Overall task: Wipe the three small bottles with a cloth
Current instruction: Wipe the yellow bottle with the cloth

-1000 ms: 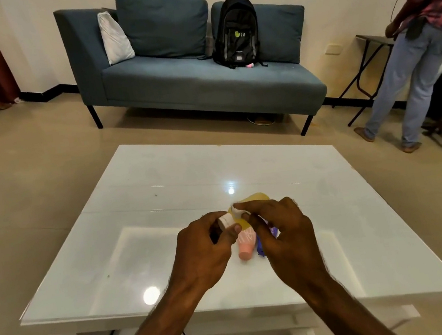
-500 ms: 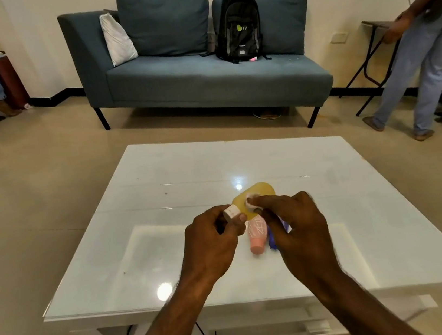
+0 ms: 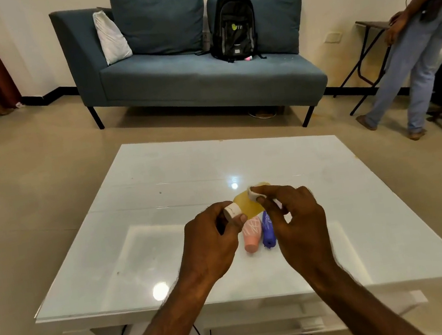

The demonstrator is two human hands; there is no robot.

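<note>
Hands clamp yellow bottle (image 3: pixel 247 204): left grip (image 3: pixel 210 242) on cap, right grip (image 3: pixel 297 222) pressing cloth (image 3: pixel 253 193); base points far-right.

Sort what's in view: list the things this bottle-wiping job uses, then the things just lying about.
In use: yellow bottle, pink bottle, blue bottle, white cloth, left hand, right hand.

Lying about: backpack, white pillow, sofa.

3 small bottles: yellow bottle (image 3: pixel 247 205), pink bottle (image 3: pixel 251 235), purple bottle (image 3: pixel 268 231). 1 white cloth (image 3: pixel 252 193). 2 hands: left hand (image 3: pixel 211 246), right hand (image 3: pixel 297 224). 1 desk (image 3: pixel 162 204). 1 sofa (image 3: pixel 188 66), 1 backpack (image 3: pixel 234 25).
</note>
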